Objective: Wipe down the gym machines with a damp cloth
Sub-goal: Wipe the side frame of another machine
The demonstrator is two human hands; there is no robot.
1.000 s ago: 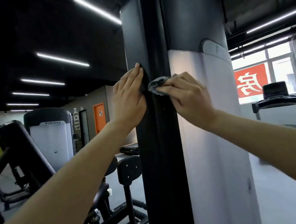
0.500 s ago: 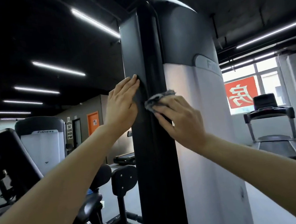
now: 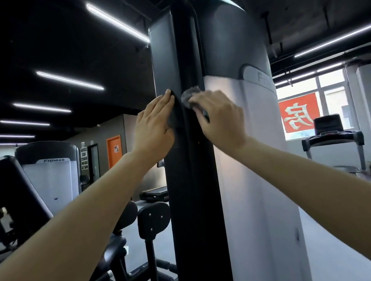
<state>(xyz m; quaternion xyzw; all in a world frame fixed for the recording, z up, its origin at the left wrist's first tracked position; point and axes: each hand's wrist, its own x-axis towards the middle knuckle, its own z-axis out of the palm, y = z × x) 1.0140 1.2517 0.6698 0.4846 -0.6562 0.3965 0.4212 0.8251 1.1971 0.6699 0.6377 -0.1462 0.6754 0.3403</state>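
Observation:
A tall gym machine tower (image 3: 193, 186) with a black upright and a pale grey shroud (image 3: 248, 155) fills the middle of the head view. My left hand (image 3: 154, 128) lies flat with straight fingers against the left edge of the black upright. My right hand (image 3: 219, 114) holds a small grey cloth (image 3: 189, 94) against the black upright at about the same height. Most of the cloth is hidden under my fingers; only a crumpled corner shows above them.
A seat and pads of a black machine (image 3: 152, 220) stand low on the left. Another weight machine marked Fitness (image 3: 50, 177) is further left. A treadmill (image 3: 333, 142) stands at the right by the window. Grey floor (image 3: 346, 225) lies open to the right.
My right hand with the cloth has slid leftward from the shroud edge onto the black upright. The view has tilted up, showing the tower's top. My left hand stays on the edge.

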